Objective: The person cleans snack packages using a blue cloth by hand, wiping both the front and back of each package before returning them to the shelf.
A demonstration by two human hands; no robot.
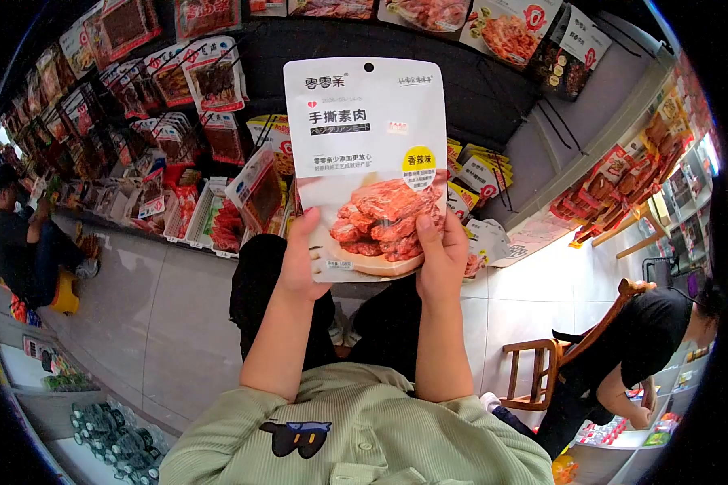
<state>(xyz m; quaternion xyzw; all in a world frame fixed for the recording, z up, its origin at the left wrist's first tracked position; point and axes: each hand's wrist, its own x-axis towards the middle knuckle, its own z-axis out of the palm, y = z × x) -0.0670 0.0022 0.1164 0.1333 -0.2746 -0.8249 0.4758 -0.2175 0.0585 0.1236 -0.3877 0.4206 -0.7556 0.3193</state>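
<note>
A white snack pouch (367, 153) is held upright in front of me, its printed front toward the camera. It shows a picture of reddish shredded pieces, a yellow round label and a hang hole at the top. My left hand (302, 259) grips the lower left edge, thumb on the front and other fingers mostly behind. On the lower right edge, my right hand (443, 255) pinches the pouch the same way, its thumb over the picture. The pouch hides part of the rack behind it.
Packaged snacks (214, 73) hang on dark racks ahead, with white bins (210, 212) below. More packs (623, 174) hang at the right. One person (623, 356) sits on a wooden chair (534, 373) at right; another person (24, 242) sits on a yellow stool (66, 293) at left.
</note>
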